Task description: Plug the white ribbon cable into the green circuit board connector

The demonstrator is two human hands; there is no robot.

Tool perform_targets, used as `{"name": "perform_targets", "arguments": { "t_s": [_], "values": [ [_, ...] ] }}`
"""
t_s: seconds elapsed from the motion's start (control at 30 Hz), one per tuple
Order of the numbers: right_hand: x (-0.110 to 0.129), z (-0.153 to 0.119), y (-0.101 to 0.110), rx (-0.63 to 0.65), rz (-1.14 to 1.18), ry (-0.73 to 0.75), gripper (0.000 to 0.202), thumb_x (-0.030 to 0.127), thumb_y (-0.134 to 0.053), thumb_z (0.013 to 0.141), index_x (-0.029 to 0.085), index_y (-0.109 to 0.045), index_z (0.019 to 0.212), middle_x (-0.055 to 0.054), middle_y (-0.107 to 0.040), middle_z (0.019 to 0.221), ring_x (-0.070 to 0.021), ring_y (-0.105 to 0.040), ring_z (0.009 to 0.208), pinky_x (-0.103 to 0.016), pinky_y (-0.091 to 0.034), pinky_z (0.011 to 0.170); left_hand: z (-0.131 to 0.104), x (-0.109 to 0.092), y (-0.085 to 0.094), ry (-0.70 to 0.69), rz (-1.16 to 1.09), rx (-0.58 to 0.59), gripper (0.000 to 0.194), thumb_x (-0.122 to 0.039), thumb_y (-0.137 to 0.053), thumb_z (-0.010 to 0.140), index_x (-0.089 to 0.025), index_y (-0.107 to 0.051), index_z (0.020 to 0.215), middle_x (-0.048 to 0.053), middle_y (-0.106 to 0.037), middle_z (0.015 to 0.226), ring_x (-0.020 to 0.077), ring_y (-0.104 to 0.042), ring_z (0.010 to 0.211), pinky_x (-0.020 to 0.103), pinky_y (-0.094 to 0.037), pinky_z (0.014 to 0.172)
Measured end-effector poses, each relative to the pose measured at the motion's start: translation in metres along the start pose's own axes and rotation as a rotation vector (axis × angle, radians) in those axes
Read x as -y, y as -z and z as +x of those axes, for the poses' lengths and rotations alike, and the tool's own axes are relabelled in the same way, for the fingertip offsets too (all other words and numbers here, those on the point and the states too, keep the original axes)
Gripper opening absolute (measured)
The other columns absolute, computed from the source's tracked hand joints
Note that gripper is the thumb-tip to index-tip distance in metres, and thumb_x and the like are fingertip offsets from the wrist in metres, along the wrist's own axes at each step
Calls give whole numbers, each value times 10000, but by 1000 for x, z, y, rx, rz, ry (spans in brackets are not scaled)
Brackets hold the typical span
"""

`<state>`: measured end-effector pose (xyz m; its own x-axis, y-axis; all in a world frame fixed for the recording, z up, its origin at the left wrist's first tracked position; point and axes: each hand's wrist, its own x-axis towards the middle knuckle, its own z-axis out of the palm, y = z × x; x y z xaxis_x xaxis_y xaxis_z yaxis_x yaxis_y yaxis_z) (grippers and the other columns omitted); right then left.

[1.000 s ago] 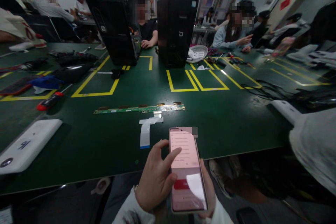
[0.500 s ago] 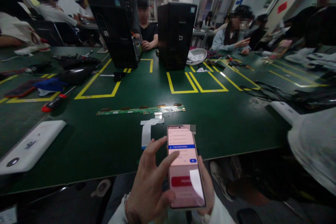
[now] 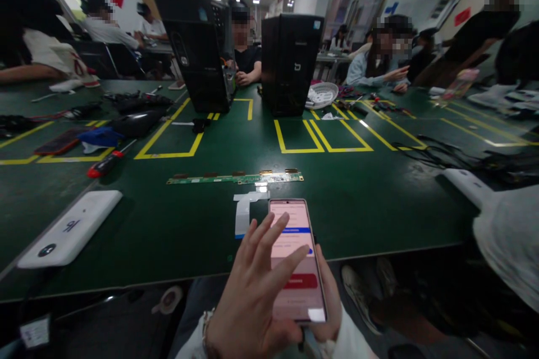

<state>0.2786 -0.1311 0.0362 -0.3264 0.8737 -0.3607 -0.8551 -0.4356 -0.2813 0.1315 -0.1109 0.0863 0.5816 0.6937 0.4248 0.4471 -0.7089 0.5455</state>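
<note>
My right hand point(image 3: 329, 291) holds a smartphone point(image 3: 297, 269) upright, wrapped around its right edge and back. Its lit screen shows a pale page with a blue bar and a red button. Over the phone's left side is my left hand point(image 3: 252, 286), fingers spread and holding nothing. Its index fingertip is at or just over a small blue button on the screen; contact is hard to tell. Just beyond the phone, a long thin green circuit board point(image 3: 236, 178) lies on the table, with a white ribbon cable point(image 3: 243, 216) running toward me.
Two black computer towers point(image 3: 290, 67) stand across the green table point(image 3: 357, 196). At left lie a white device point(image 3: 71, 230) and a red-black screwdriver point(image 3: 105, 164). Black cables point(image 3: 438, 151) and another white device point(image 3: 467, 185) are at right. Co-workers sit beyond.
My left index finger has moved right across the screen to the small blue button, and the other fingers now cover its upper left. The view has shifted slightly left and up.
</note>
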Motion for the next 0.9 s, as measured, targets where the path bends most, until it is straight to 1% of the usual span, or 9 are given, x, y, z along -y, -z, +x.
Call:
{"name": "perform_targets", "arguments": {
  "t_s": [0.13,0.2,0.27,0.33,0.43,0.6,0.7,0.77,0.9],
  "values": [
    [3,0,-7,13,22,-34,530,565,-662,747,169,-673,1099,-110,-672,1156,-262,-573,1137,-487,-369,1032,-12,20,1,195,-259,-370,762,-799,-195,776,-304,-547,1237,70,-329,1490,333,-320,1355,543,-255,1102],
    [3,2,-13,46,16,-69,517,544,-678,745,161,-677,1093,-105,-681,1138,-252,-595,1107,-469,-373,1032,-16,32,-3,362,-457,-526,737,-802,-264,770,-263,-586,1157,101,-454,1397,323,-438,1280,514,-361,1051],
    [1,6,-20,93,4,-91,532,540,-684,741,153,-674,1106,-99,-671,1163,-238,-596,1109,-434,-367,1045,-18,38,-9,573,-668,-617,698,-757,-313,801,-248,-549,1216,113,-514,1349,299,-520,1215,480,-434,1002],
    [-5,14,-28,136,-5,-106,541,545,-673,750,151,-667,1120,-96,-656,1192,-231,-582,1131,-413,-371,1045,-20,35,-13,751,-842,-676,629,-674,-315,859,-260,-487,1301,99,-547,1333,264,-547,1195,449,-461,987],
    [-20,29,-40,117,-39,-126,528,543,-671,750,158,-665,1112,-89,-682,1139,-241,-591,1111,-425,-415,1000,-24,21,-12,867,-996,-636,577,-601,-308,900,-267,-481,1338,71,-615,1269,238,-566,1179,410,-471,987],
    [-53,59,-65,57,-218,-69,560,536,-705,714,171,-630,1132,-73,-696,1091,-242,-636,1013,-394,-476,908,-31,16,20,1110,-1272,-747,492,-449,-356,938,-173,-527,1308,87,-717,1068,251,-665,1013,386,-533,883],
    [-74,76,-78,94,-322,-35,657,567,-707,693,194,-564,1215,-64,-673,1143,-234,-638,1001,-375,-488,877,-37,27,43,1260,-1270,-850,427,-338,-357,955,-113,-552,1261,97,-747,893,221,-718,748,323,-580,639],
    [-87,89,-82,120,-386,6,692,591,-697,687,204,-537,1237,-63,-666,1153,-234,-639,991,-375,-492,868,-42,34,56,1315,-1233,-882,418,-320,-339,961,-94,-560,1235,88,-744,780,199,-691,561,290,-542,473],
    [-111,122,-78,91,-587,131,617,625,-621,739,201,-569,1185,-72,-653,1169,-238,-605,1066,-373,-462,923,-53,49,74,1304,-1165,-935,365,-267,-341,960,-87,-576,1172,53,-713,637,178,-636,431,266,-497,386]
  ]
}}
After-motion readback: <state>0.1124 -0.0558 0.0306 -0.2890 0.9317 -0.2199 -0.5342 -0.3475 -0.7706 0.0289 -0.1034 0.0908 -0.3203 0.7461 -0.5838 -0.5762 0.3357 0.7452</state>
